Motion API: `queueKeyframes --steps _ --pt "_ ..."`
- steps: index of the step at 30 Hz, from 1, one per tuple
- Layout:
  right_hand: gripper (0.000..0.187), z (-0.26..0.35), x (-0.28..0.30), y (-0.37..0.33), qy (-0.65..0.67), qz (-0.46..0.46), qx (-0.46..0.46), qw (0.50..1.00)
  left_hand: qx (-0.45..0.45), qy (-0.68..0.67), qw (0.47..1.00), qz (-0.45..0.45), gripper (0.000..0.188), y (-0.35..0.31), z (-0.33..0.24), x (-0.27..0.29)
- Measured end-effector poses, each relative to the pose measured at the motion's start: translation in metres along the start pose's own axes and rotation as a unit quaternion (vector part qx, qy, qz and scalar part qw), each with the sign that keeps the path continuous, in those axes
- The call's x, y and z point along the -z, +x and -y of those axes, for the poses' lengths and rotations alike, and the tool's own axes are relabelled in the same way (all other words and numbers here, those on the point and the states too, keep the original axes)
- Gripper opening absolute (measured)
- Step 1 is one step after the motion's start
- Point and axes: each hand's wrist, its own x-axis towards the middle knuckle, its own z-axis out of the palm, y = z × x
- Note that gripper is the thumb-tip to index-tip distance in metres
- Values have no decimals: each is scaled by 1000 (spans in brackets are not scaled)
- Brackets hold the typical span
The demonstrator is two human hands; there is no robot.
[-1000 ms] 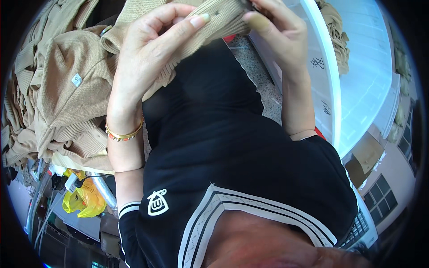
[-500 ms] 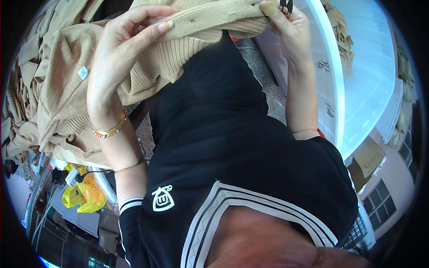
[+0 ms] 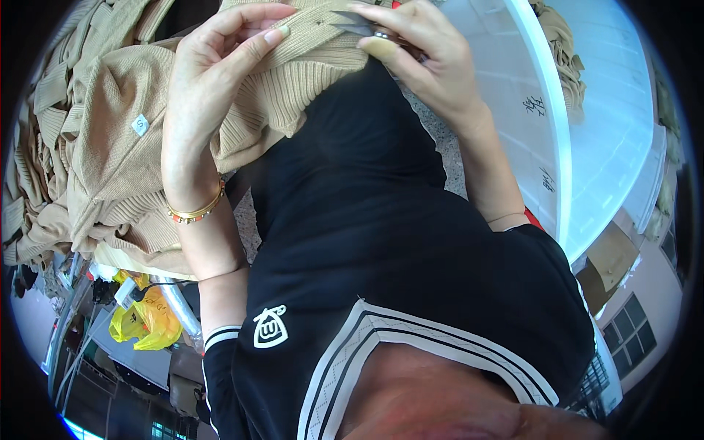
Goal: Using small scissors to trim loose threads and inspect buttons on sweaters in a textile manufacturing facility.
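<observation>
A beige knitted garment [image 3: 293, 88] with ribbed edges lies over my lap and to the left, with a small pale tag [image 3: 140, 125] on it. My left hand [image 3: 209, 77], a bracelet [image 3: 196, 208] at its wrist, pinches a flat knitted band [image 3: 312, 35] of the garment between thumb and fingers. In my right hand [image 3: 433, 70] is a pair of thread snips [image 3: 355, 23], the dark blades apart and pointing left at the band beside a small dark spot. A tan covering [image 3: 381, 49] wraps my right thumb.
More beige knitwear [image 3: 51, 139] is heaped along the left. At the right stands a large white tub [image 3: 546, 132], with a beige knit piece [image 3: 561, 55] beyond its rim. A yellow plastic bag [image 3: 150, 320] sits at the lower left.
My right hand has let go of the band's right part and moved left. The snips, formerly tucked in that hand, now point their blades at the band. My left hand keeps its pinch.
</observation>
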Motion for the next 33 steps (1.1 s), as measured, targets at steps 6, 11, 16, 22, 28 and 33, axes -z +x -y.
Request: queueKeyframes --steps 6,11,16,22,28,33 --pt "33 0 -2 4 -37 12 15 999 -14 9 1000 4 28 0 2 1" --pt "29 -1 -5 5 -37 7 6 999 -19 -8 1000 2 27 -1 3 -1" --pt "26 -4 -8 4 24 -13 -5 1000 -126 28 988 -89 25 -8 4 9" --pt "36 -1 -1 2 7 -43 -103 994 -63 46 993 -83 38 -36 31 64" --pt "38 21 -12 13 -35 5 15 999 -125 189 968 -111 29 -42 5 29" --pt "35 46 -31 26 -74 57 93 991 -150 274 947 -69 19 -34 -2 23"
